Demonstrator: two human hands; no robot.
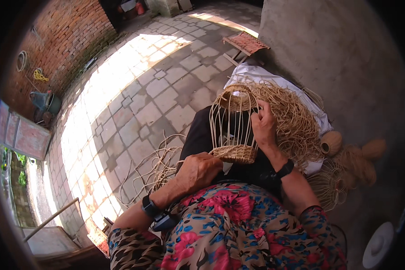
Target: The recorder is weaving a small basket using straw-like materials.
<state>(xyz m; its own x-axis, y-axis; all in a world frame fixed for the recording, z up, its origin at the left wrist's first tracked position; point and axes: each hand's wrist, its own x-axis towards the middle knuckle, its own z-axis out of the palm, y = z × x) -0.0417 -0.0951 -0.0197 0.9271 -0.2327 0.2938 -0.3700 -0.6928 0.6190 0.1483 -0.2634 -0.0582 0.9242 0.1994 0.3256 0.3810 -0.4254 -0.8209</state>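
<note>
A half-woven wicker basket (233,154) stands over my lap, with a thick woven band at the near end, a woven rim at the far end and bare upright stakes between. My right hand (264,126) is closed on the stakes at its right side, near the far rim. At the left edge of the near band, my left hand (200,172) is curled shut against the weave; its fingertips are mostly hidden. Loose strands (159,166) trail over the floor beside my left hand.
On my right, a big heap of tan strands (297,121) lies on a white sheet (252,71). Several woven pieces (331,143) sit beyond it by the wall. A folding stool (247,42) stands ahead. A round white object (378,244) is at lower right.
</note>
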